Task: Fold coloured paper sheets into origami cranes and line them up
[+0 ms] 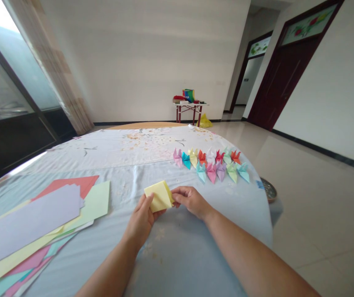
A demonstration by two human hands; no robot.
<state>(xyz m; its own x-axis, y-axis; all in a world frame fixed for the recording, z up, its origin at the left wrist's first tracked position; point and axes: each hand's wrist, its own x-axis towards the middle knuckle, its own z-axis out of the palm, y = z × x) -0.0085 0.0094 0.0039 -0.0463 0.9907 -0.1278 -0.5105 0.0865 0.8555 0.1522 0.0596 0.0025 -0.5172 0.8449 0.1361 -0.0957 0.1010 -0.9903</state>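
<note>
Left hand (141, 220) and right hand (191, 202) pinch a folded yellow paper square (159, 196).

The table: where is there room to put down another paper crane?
Bare tablecloth lies below the left hand and right hand holding the folded yellow paper, beside the coloured paper sheets. Another patch lies left of the paper cranes, above the sheets. It is crowded among the cranes and on the overlapping sheets.

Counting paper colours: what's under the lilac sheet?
The lilac sheet lies over a pale green sheet, a salmon sheet and a yellow sheet; anything beneath its middle is hidden.
</note>
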